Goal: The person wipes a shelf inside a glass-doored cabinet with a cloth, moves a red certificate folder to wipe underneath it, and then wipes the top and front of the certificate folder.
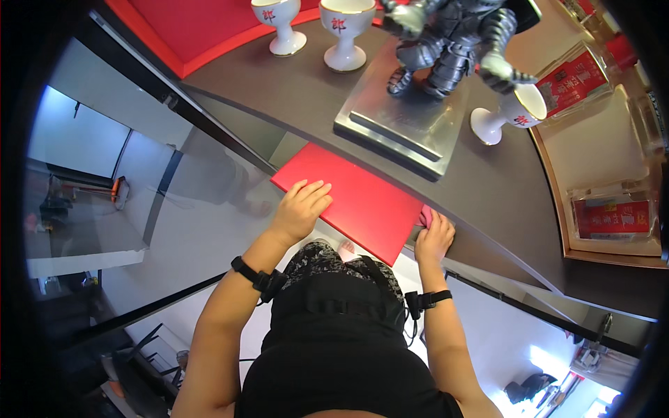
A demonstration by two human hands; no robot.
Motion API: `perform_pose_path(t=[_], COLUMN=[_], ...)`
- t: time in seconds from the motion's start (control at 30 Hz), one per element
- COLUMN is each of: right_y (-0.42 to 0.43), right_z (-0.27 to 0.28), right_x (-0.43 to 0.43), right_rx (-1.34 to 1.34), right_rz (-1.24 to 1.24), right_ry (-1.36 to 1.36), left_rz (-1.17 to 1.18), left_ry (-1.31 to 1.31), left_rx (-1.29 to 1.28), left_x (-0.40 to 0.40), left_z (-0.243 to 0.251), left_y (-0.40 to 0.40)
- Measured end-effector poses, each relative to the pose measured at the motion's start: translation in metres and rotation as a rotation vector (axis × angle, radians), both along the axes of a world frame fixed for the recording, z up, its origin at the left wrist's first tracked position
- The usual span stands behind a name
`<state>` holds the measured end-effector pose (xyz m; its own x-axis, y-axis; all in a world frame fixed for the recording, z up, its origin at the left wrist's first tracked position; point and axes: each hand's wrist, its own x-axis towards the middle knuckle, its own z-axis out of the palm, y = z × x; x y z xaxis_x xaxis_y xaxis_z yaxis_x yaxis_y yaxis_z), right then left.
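Observation:
A flat red box or board (pixel 366 196) juts out from beneath the grey shelf top (pixel 292 99). The fingers of my left hand (pixel 303 209) lie over its front edge on the left, with the thumb hidden below. To the right of the red piece, my right hand (pixel 436 237) holds a pink cloth (pixel 426 216) at the opening under the shelf. Most of that cloth is covered by my fingers and the shelf edge. The back end of the red piece is out of sight under the shelf.
Above, a metal armoured figure stands on a silver base (pixel 402 120). Two white goblets (pixel 342 36) are upright left of it; another goblet (pixel 504 117) is on the right. An open red case (pixel 209 31) and a gold-edged tray (pixel 616 146) with red packages flank them. Glass panels (pixel 209 157) stand left.

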<state>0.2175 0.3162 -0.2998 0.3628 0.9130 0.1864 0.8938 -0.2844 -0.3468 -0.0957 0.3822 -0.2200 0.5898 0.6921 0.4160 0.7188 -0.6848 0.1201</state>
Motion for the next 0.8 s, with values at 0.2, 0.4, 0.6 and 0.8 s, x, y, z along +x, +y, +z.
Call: perform_pose_path(t=[0.2,0.4,0.6,0.8], right_y=[0.016,0.032,0.056,0.088], right_z=[0.039,0.098,0.051,0.041], right_x=[0.018,-0.024,-0.056,-0.123], right_rx=[0.078,-0.021,-0.295,-0.410], right_rz=[-0.084,-0.074,-0.079,0.132], right_ry=[0.387,0.460,0.271,0.147], left_rz=[-0.054,-0.047,0.095,0.014], left_ry=[0.038,0.081,0.220,0.155], left_rx=[0.046,0.002,-0.203,-0.352], left_x=[0.002,0.008,0.009,-0.012], left_z=[-0.039,-0.066,-0.055,-0.066], left_y=[0.015,0.020,0.016,0.026])
